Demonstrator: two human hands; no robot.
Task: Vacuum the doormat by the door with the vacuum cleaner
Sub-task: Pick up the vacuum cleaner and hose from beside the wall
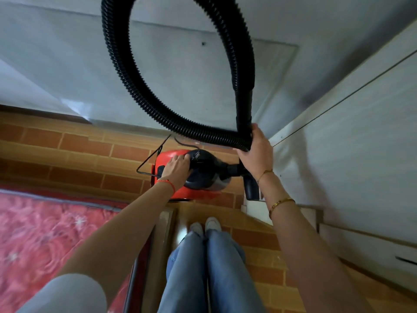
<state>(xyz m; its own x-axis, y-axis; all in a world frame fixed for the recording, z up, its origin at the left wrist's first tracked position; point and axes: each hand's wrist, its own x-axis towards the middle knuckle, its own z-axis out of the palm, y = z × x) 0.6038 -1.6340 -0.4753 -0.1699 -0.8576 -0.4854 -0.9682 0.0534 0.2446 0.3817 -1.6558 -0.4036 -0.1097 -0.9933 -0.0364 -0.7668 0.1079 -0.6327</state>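
Looking straight down at a brick-patterned floor; red vacuum cleaner with a black domed top sitting on it near the foot of a pale wall, just ahead of two white shoes and blue jeans. Left hand lying on the cleaner's top, fingers curled round the black handle part there; red string bracelet at that wrist. Right hand raised beside the cleaner, fingers and thumb wrapped round the black ribbed hose where two stretches of it meet, clasping both together; hose looping up in a wide arc past the top edge, then back down into a smooth black tube ending in the same grip. Gold bracelets on the right forearm. Black nozzle piece standing on the floor just right of the cleaner, partly hidden behind the right wrist. Thin black wire frame sticking out from the cleaner's left side; thin black cord trailing on the floor behind it. Red patterned mat spread at lower left, well apart from the cleaner, its near part covered by the left arm; dark wooden strip running along its right edge. Pale cabinet fronts lining the right side; cannot tell whether any of these is the door.
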